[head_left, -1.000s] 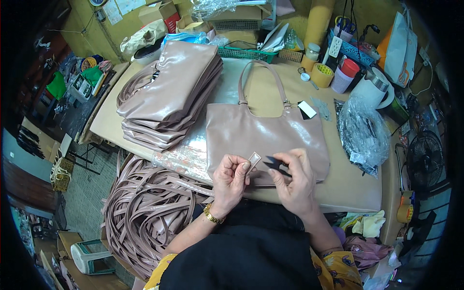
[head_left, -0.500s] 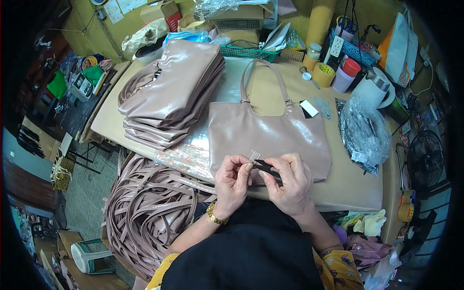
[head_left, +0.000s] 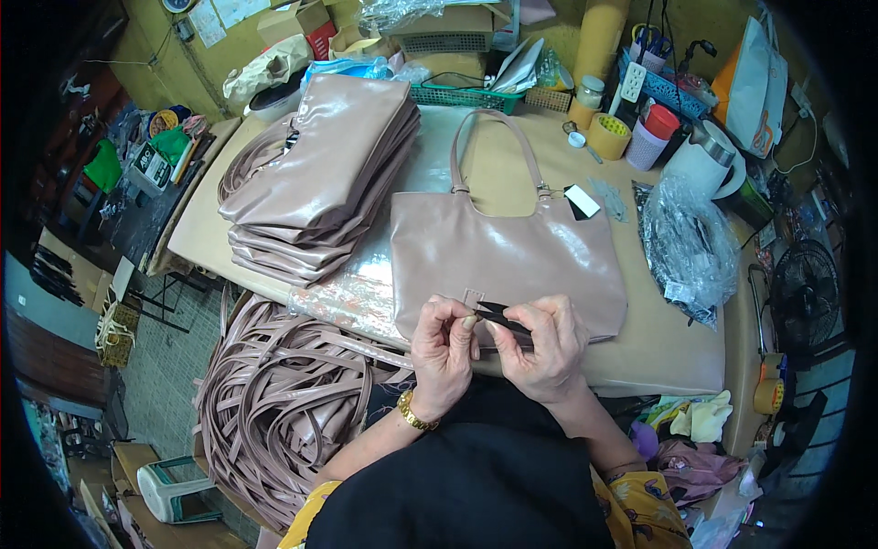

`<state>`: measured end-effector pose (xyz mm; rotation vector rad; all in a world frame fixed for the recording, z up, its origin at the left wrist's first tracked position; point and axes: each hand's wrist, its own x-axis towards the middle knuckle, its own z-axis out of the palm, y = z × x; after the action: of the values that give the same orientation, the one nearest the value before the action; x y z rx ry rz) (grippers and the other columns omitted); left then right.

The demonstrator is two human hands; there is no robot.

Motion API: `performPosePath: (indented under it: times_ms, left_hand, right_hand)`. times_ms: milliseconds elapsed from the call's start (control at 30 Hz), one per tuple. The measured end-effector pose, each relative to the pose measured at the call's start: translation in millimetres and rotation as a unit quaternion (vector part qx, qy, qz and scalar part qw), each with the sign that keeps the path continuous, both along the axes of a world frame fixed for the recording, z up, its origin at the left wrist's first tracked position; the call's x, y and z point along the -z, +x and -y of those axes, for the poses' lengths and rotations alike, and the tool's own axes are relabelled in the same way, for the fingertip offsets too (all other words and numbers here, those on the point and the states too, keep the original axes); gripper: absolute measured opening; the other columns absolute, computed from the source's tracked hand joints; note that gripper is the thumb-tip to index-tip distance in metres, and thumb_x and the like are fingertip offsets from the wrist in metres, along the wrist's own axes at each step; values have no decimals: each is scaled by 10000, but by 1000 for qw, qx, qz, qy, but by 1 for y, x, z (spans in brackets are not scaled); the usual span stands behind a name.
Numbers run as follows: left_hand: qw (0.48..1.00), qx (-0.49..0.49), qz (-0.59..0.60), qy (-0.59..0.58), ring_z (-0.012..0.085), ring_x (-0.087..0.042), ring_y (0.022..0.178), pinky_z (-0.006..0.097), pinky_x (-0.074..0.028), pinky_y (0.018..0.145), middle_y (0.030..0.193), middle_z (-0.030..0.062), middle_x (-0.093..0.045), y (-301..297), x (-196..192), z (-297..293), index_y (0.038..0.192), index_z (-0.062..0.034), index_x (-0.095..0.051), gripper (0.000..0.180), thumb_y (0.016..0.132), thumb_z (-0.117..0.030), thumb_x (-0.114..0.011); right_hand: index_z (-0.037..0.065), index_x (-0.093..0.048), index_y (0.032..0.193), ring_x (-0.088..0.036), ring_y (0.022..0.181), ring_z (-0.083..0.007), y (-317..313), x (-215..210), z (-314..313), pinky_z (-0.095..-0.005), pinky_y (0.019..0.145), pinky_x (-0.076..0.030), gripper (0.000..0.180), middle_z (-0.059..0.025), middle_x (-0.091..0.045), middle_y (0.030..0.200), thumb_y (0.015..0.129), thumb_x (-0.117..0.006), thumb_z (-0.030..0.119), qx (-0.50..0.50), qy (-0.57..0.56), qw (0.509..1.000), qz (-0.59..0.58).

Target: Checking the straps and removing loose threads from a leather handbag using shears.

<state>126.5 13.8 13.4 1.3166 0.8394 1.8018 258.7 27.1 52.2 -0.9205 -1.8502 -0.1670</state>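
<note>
Above the near edge of a mauve handbag (head_left: 512,252), my two hands are close together. Black thread snips (head_left: 503,317) are gripped in my right hand (head_left: 546,348), their pointed blades reaching to my left fingertips. My left hand (head_left: 445,348) is closed in a pinch. Just past its fingertips shows a small stitched mauve tab (head_left: 473,297); whether the fingers hold it or something smaller is hidden. The bag lies flat with its handle (head_left: 494,119) away from me and a white and black hang tag (head_left: 581,201) at the handle's right base.
Stacked mauve bags (head_left: 320,174) lie on the table (head_left: 668,366) at left. Below them, a heap of mauve straps (head_left: 283,393) fills a box. Clear plastic wrap (head_left: 690,242), a white kettle (head_left: 700,165), tape rolls (head_left: 608,135) and a lilac cup (head_left: 647,149) stand at right.
The snips' blades have spread a little apart at my left fingertips. Both hands remain in nearly the same place over the bag; the whole view has shifted slightly.
</note>
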Motion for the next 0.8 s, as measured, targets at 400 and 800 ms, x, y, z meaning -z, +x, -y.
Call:
performPosePath:
  times_ms: [400,800]
  left_hand:
    - [959,154,78,-225,51,-462,470,172,-374,412,693,30,-534,-7,-20,5,1089,-60,-403,141,990,-159,-421]
    - [983,21,-41,-177,32,-371,557,170,-327,499,708,-11,-452,-17,8,-11,1077,-63,-374,90,997,-75,-335]
  right_hand:
    - [13,-551,676,-405,577,-21,7,22,-37,-205,513,-332,256,56,-482,609,841,-672,168,-215,-490,800,-273]
    - [5,-563,851,-532,604,-37,4,22,-12,-182,553,-428,120,-4,-582,711,844,-658,78,-304,-534,748,-251]
